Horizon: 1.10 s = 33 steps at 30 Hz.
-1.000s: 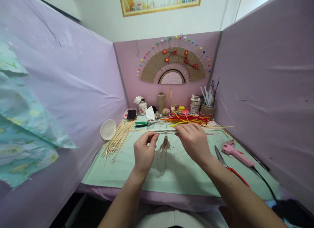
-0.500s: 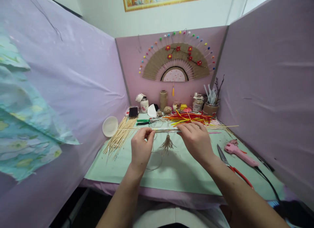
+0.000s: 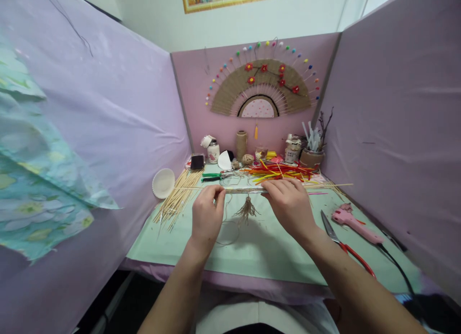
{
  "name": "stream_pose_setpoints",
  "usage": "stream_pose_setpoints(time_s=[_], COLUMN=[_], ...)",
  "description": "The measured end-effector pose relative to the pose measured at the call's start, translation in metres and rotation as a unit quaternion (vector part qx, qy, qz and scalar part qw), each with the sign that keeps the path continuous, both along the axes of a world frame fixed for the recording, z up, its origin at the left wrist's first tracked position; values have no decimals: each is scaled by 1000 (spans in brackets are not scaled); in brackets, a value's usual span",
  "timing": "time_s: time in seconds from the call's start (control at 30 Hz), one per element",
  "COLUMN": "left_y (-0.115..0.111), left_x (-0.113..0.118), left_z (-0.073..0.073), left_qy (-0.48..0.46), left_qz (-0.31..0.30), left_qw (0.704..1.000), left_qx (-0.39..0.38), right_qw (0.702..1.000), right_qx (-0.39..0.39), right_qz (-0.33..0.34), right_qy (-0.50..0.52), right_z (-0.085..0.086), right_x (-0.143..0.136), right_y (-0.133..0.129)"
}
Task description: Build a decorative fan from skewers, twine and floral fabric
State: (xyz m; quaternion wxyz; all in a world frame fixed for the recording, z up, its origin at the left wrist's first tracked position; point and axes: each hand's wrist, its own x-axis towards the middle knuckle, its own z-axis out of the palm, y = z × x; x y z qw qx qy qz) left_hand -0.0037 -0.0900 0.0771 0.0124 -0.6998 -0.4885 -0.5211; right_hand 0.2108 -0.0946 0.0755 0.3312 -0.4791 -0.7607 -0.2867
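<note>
My left hand (image 3: 208,214) pinches the left end of a narrow twine-wrapped strip (image 3: 243,191) between thumb and fingers. On the strip's right part, my right hand (image 3: 290,204) is closed with its fingers over the top. Level above the table, the strip spans the gap between my hands. Thin sticks stick out past both hands. A brown twine tassel (image 3: 247,209) hangs under the strip's middle. Below and beside my left hand, a loose loop of thin string (image 3: 237,235) trails down. My right fingers hide the strip's right end.
Bamboo sticks (image 3: 180,195) lie at left beside a white scalloped dish (image 3: 163,183). Green-handled pliers (image 3: 212,177) and red and yellow fuzzy stems (image 3: 284,171) lie behind my hands. Red-handled scissors (image 3: 345,247) and a pink glue gun (image 3: 358,224) lie at right. Purple partitions enclose the table.
The camera view has shifted slightly, so the surroundings sit a little further right. Both hands keep their hold on the strip, with hardly any movement.
</note>
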Motion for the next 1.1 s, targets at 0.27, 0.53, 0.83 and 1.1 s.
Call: stream_pose_setpoints(time_s=[0.27,0.53,0.83,1.1], left_y=[0,1,0,17], left_x=[-5,-9,-13,-19], left_z=[2,0,4,24], left_qy=[36,42,76,82], left_qz=[11,4,41,-9], left_qw=[999,999,996,996], left_qx=[18,24,31,46], right_qw=[1000,1000,999,999], right_qx=[9,10,-7,-40], right_qz=[7,18,20,35], right_qy=[10,19,24,13], right_z=[-1,-2,-2,26], right_x=[0,0,0,1], right_y=[0,0,2,12])
